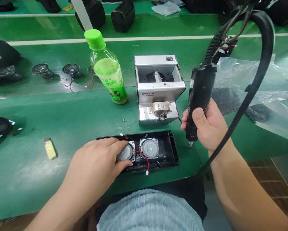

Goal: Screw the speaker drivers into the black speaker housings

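My right hand [206,123] is wrapped round a black electric screwdriver [201,93], its tip pointing down just right of a black speaker housing [166,147]. Two round silver-backed speakers lie in that housing. My left hand [103,157] rests over the housing's left end, with thumb and fingers around the left speaker [126,152]. The right speaker [150,148] is uncovered. Red and black wires with white plugs [147,172] lie across the housing. Behind it stands a silver screw feeder [158,93].
A green-capped bottle [110,77] stands left of the feeder. Loose speakers [71,70] lie at the back left, and a yellow object [50,148] at the left. Plastic bags [274,112] cover the right side. A thick black cable [257,80] arcs beside my right arm.
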`<state>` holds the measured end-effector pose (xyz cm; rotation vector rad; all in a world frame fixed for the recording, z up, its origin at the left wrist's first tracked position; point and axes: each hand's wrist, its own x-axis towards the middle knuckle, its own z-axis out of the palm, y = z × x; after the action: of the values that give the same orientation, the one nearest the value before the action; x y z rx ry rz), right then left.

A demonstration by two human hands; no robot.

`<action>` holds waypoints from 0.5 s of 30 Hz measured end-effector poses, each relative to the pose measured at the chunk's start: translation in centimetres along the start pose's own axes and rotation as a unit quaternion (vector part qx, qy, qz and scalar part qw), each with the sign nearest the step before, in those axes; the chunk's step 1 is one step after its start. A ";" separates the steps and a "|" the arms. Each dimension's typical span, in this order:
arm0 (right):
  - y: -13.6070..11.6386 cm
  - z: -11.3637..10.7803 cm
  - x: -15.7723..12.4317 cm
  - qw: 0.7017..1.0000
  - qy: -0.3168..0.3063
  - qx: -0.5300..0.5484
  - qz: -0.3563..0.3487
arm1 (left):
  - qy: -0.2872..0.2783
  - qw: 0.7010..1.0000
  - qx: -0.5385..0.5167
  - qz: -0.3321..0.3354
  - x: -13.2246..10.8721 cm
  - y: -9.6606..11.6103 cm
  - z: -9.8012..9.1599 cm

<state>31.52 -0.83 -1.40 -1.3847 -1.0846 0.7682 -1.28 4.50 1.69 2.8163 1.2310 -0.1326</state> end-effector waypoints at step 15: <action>-6.7 -0.1 0.3 0.978 0.094 0.160 -0.096 | 0.258 0.952 -0.153 0.067 -1.8 1.1 1.2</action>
<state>30.62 -1.18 5.23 -1.0399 -0.8860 0.6251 -1.70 2.34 0.73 2.7184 1.0046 0.7778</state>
